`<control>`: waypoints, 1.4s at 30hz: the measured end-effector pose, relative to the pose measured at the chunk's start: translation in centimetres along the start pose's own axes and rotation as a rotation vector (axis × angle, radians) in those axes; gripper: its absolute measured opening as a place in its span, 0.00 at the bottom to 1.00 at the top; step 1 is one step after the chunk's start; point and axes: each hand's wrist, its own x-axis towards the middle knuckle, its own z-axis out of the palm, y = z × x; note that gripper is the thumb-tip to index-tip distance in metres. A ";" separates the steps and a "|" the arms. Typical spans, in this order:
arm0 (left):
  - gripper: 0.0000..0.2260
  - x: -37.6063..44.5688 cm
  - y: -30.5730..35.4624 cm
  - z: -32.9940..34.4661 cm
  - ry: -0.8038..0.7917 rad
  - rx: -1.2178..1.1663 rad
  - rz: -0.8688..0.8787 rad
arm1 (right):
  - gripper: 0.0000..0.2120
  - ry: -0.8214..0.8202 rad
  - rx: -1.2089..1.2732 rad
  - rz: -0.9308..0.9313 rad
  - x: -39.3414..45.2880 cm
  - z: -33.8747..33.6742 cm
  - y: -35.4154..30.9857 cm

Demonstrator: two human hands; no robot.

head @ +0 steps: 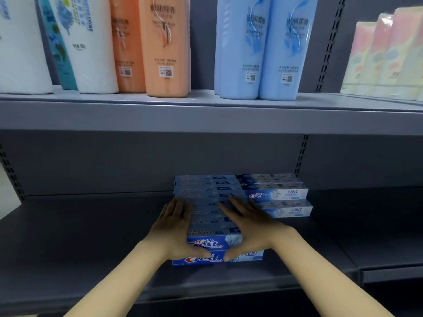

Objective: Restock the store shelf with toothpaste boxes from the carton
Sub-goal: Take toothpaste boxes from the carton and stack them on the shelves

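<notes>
Several blue Crest toothpaste boxes (207,202) lie packed in a stack on the lower grey shelf (80,236). My left hand (175,227) lies flat against the stack's left side, thumb pressing the front box (201,259). My right hand (249,227) rests with straight fingers on top of the stack's right part, its thumb on the same front box. A second, paler stack of Crest boxes (278,194) stands just to the right, toward the back. The carton is out of view.
On the upper shelf (206,115) stand white rolls (87,42), orange bottles (164,46), blue bottles (263,49) and pastel packs (386,58) at the right. Slotted uprights (301,156) run down the back wall.
</notes>
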 end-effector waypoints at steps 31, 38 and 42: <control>0.52 0.5 2.1 0.6 -0.011 0.054 0.109 | 0.56 0.109 0.028 -0.031 0.7 1.2 -0.5; 0.52 0.4 2.0 0.3 -0.027 0.051 0.120 | 0.56 0.100 0.033 -0.014 0.6 1.1 -0.8; 0.51 0.3 1.9 0.2 -0.031 0.063 0.133 | 0.56 0.108 0.034 -0.009 0.6 1.2 -1.0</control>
